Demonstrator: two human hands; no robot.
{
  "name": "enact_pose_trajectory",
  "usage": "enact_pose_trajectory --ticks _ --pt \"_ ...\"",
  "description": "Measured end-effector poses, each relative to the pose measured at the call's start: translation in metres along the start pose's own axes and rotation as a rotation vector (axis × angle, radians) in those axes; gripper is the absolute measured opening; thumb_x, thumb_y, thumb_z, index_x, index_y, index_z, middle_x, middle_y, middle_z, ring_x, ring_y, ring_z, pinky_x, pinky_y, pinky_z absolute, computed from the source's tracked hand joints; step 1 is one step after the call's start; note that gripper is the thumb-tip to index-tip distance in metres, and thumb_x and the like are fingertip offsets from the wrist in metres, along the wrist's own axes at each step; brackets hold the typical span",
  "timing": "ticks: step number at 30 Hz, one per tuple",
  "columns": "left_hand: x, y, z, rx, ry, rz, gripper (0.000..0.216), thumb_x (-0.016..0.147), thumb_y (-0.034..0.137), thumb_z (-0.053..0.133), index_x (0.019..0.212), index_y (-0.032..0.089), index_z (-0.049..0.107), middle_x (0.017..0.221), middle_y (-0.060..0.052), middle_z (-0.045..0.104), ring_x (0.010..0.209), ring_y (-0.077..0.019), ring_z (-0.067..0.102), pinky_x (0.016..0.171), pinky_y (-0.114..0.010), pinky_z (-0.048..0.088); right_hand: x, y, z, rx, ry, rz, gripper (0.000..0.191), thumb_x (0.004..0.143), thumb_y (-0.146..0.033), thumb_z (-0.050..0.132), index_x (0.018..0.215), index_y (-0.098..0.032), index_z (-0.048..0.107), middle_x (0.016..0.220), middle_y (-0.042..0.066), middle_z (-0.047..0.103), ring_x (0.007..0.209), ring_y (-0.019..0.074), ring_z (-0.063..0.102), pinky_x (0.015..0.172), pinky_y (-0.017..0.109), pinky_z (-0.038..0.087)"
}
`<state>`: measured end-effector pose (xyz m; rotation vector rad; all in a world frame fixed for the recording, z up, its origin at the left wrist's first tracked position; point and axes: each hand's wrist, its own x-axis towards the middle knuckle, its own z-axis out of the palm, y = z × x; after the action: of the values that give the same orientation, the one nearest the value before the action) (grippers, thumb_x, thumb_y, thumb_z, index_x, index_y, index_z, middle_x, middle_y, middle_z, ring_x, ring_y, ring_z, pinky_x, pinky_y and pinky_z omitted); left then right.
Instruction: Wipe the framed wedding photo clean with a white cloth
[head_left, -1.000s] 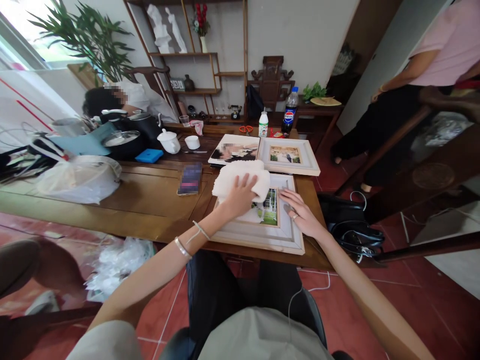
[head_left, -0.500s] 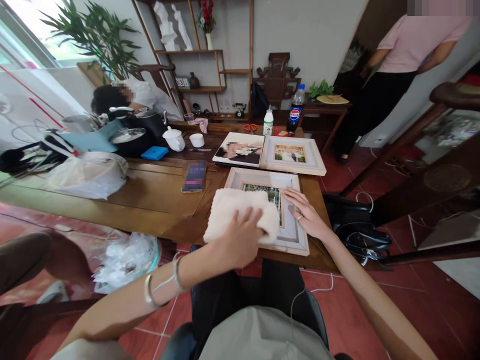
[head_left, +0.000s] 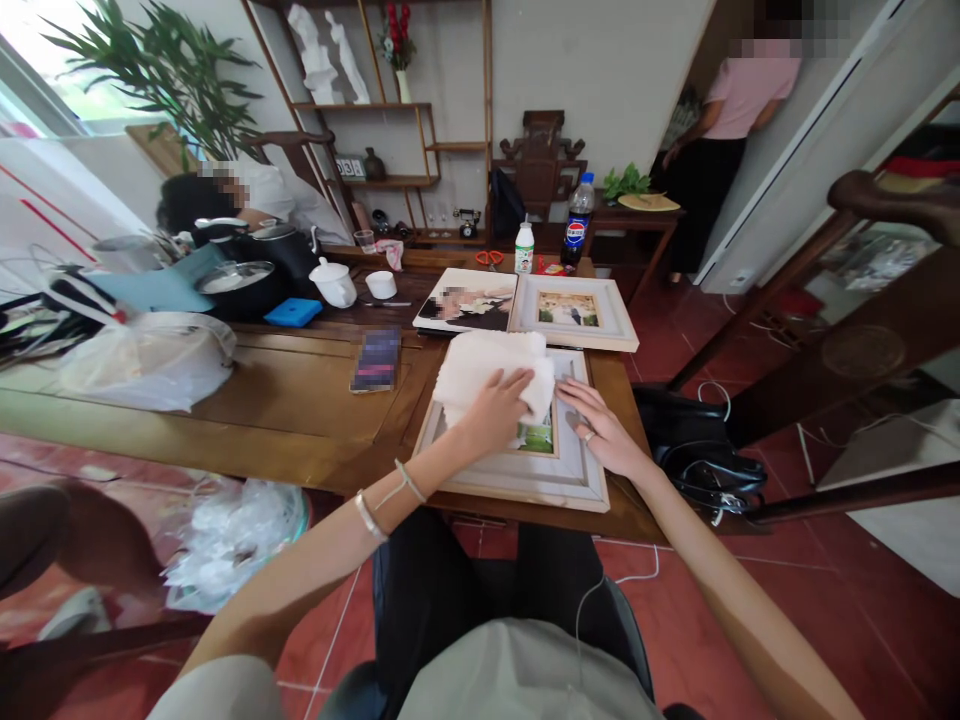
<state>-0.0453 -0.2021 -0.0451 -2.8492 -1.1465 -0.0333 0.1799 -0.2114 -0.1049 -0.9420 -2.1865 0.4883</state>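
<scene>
My left hand (head_left: 496, 408) has its fingers spread over a fluffy white cloth (head_left: 480, 365), keeping hold of it against a picture frame (head_left: 525, 483). The cloth covers the upper left of the whitish frame and much of the photo inside; a green strip of the photo shows below it. My right hand (head_left: 604, 430), a ring on one finger, rests with fingers extended on the frame's right side. Just behind lie a second framed photo (head_left: 574, 308) and a photo panel (head_left: 469, 300).
On the wooden table (head_left: 300, 390) are a phone (head_left: 377, 360), a bagged container (head_left: 154, 355), a white teapot (head_left: 332, 283), a cup (head_left: 381, 285), scissors (head_left: 490, 259), a milk bottle (head_left: 524, 249) and a cola bottle (head_left: 577, 222). Black bags (head_left: 694, 445) are at the right. Two people are farther back.
My left hand has slid the cloth up and away across the frame, uncovering the lower part of the photo. My right hand stays on the frame. The person in pink has walked farther off.
</scene>
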Motion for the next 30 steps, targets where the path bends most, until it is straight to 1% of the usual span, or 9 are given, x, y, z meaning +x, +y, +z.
enact_pose_trajectory --ticks 5,9,13,17,22,25,27,28,30 --pt "-0.062 0.057 -0.038 -0.027 -0.156 0.087 0.026 0.079 0.015 0.050 0.096 0.011 0.070 0.137 -0.021 0.047 0.121 -0.0291 0.049 0.096 -0.041 0.041 0.001 -0.005 -0.001 0.007 -0.001 0.051 0.048 0.090 -0.021 0.043 0.137 -0.030 0.041 0.144 0.003 0.039 0.137 0.0251 0.024 0.112 0.056 0.023" --pt "-0.088 0.083 -0.054 -0.119 -0.126 0.175 0.025 0.081 0.023 0.051 0.096 0.015 0.070 0.138 -0.016 0.047 0.119 -0.0277 0.051 0.095 -0.040 0.043 0.002 -0.009 -0.002 0.020 0.015 0.060 0.049 0.088 -0.020 0.044 0.136 -0.030 0.042 0.144 0.003 0.040 0.137 0.0249 0.026 0.112 0.054 0.023" --pt "-0.073 0.084 -0.037 -0.147 -0.047 0.117 0.027 0.081 0.023 0.049 0.097 0.015 0.070 0.143 -0.016 0.041 0.130 -0.0320 0.039 0.103 -0.051 0.033 0.002 -0.009 -0.001 0.029 0.028 0.066 0.054 0.083 -0.016 0.047 0.136 -0.029 0.042 0.144 0.004 0.039 0.136 0.0259 0.028 0.112 0.053 0.024" --pt "-0.055 0.081 -0.022 -0.156 -0.012 0.041 0.029 0.081 0.024 0.047 0.099 0.016 0.069 0.145 -0.011 0.039 0.134 -0.0313 0.032 0.107 -0.054 0.028 0.002 -0.008 -0.001 0.040 0.037 0.057 0.054 0.083 -0.015 0.047 0.135 -0.029 0.043 0.143 0.004 0.041 0.136 0.0262 0.028 0.113 0.052 0.023" --pt "-0.046 0.078 -0.030 -0.142 -0.121 -0.059 0.032 0.080 0.023 0.047 0.105 0.018 0.067 0.148 -0.008 0.036 0.136 -0.0350 0.028 0.103 -0.062 0.028 0.001 -0.009 -0.001 0.022 0.030 0.050 0.056 0.082 -0.015 0.046 0.137 -0.029 0.041 0.145 0.004 0.039 0.136 0.0263 0.028 0.112 0.054 0.024" --pt "-0.033 0.062 -0.041 -0.122 -0.184 -0.175 0.032 0.079 0.018 0.048 0.105 0.018 0.067 0.141 -0.011 0.046 0.126 -0.0347 0.043 0.098 -0.058 0.036 0.001 -0.008 -0.001 0.017 0.032 0.035 0.056 0.083 -0.016 0.046 0.137 -0.029 0.039 0.144 0.005 0.040 0.136 0.0270 0.028 0.111 0.056 0.025" --pt "-0.018 0.045 -0.049 -0.093 -0.118 -0.282 0.031 0.079 0.013 0.048 0.103 0.017 0.068 0.138 -0.013 0.049 0.112 -0.0317 0.056 0.092 -0.050 0.044 0.001 -0.007 -0.001 0.013 0.038 0.012 0.054 0.085 -0.017 0.046 0.137 -0.027 0.040 0.143 0.006 0.042 0.136 0.0277 0.028 0.110 0.057 0.025" --pt "-0.010 0.035 -0.053 -0.068 -0.038 -0.323 0.032 0.079 0.010 0.047 0.102 0.016 0.068 0.140 -0.013 0.046 0.107 -0.0302 0.058 0.088 -0.046 0.047 0.001 -0.006 -0.001 0.011 0.040 -0.003 0.053 0.085 -0.017 0.045 0.137 -0.027 0.041 0.142 0.007 0.042 0.136 0.0279 0.028 0.110 0.058 0.025" --pt "0.008 0.019 -0.059 0.015 0.178 -0.350 0.033 0.081 0.007 0.044 0.100 0.015 0.069 0.149 -0.010 0.033 0.115 -0.0302 0.053 0.088 -0.043 0.046 0.001 -0.005 0.000 0.009 0.039 -0.026 0.052 0.085 -0.017 0.045 0.136 -0.026 0.042 0.141 0.007 0.043 0.136 0.0277 0.028 0.110 0.058 0.024"
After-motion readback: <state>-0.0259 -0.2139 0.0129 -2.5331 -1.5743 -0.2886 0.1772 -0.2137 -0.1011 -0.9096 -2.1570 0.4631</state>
